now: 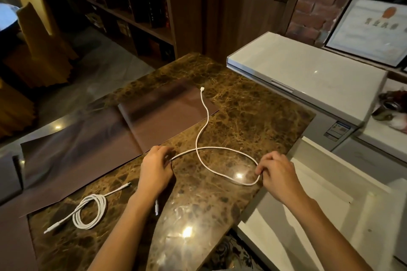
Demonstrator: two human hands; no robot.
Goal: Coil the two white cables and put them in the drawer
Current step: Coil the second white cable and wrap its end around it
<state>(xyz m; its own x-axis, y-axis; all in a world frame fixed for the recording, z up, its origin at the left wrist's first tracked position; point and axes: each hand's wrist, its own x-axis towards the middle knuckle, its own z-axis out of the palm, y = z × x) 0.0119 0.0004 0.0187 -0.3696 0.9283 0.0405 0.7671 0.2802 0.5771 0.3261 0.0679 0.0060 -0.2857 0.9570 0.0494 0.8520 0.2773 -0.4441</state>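
My left grip [157,161] pins one end of the loose white cable [206,126] while my right grip [272,168] pinches its bend, forming a first loop on the bench [253,103] beside the coiled cable [90,212].

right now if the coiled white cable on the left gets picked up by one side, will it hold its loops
Probably not. The coiled cable lies untied, both plug ends trailing loose, so its loops would likely sag and spill. The other cable bends softly between both hands, suggesting it is floppy and light.

Dim, warm indoor lighting; overhead lamps leave bright glare spots on the polished marble counter [220,193]. Wide-angle distortion bends the edges; the background shelves [132,6] appear soft.
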